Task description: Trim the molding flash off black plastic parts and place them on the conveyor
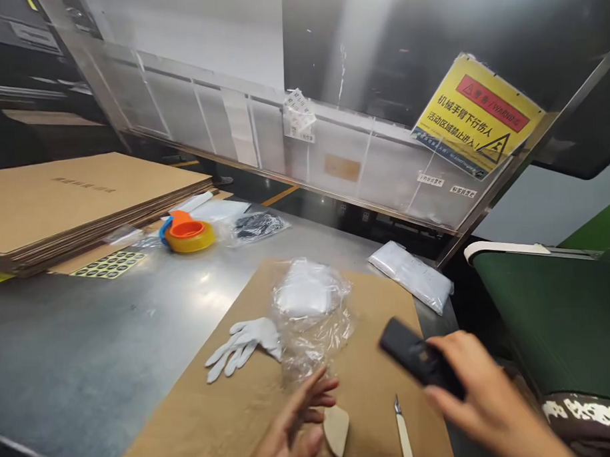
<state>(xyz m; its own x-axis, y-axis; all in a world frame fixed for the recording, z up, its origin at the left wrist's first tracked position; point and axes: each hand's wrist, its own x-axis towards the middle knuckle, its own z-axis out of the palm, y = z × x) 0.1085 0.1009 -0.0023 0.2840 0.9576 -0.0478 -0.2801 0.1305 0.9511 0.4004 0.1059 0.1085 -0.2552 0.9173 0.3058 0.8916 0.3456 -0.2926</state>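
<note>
At the near end of the brown sheet lie a craft knife and a beige piece, the left hand beside the latter, thumb and fingers apart. Above the sheet's right edge, the right hand grips a black object.

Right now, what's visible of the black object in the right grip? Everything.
The black object is oblong and dark, apparently hard plastic, with a blunt, squared far end. Motion blur hides finer detail; its near end is partly covered by the right grip, whose thumb and fingers hold it from either side. It slants, far end toward the upper left of the picture, over the right part of the brown sheet, seemingly clear of it.
</note>
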